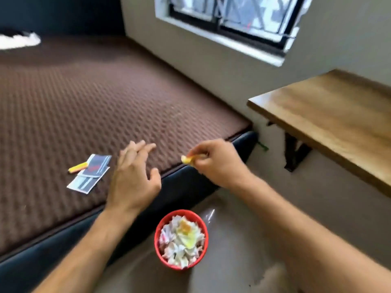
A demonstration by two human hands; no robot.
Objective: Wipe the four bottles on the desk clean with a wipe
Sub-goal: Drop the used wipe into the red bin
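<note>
Right hand (213, 163): pinches a small crumpled yellow-white wipe scrap (189, 159).
Left hand (135, 176): fingers spread, empty.
Progress: no bottles visible; red round bin (159, 240) full of used wipes, likely near done.

Brown quilted cloth, matt and dimpled, over the mattress (105, 92); smooth, faintly shiny dark leatherette along its front edge (190, 182). Grained wood with a soft sheen on the desk (338, 115). Glossy red plastic for the bin (157, 240), crumpled paper (182, 246) inside. Glossy tiled floor (232, 250). Matt plastered wall (211, 66).

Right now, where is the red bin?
The red bin is on the floor low in the head view, between the person's arms, beside the bed.
</note>
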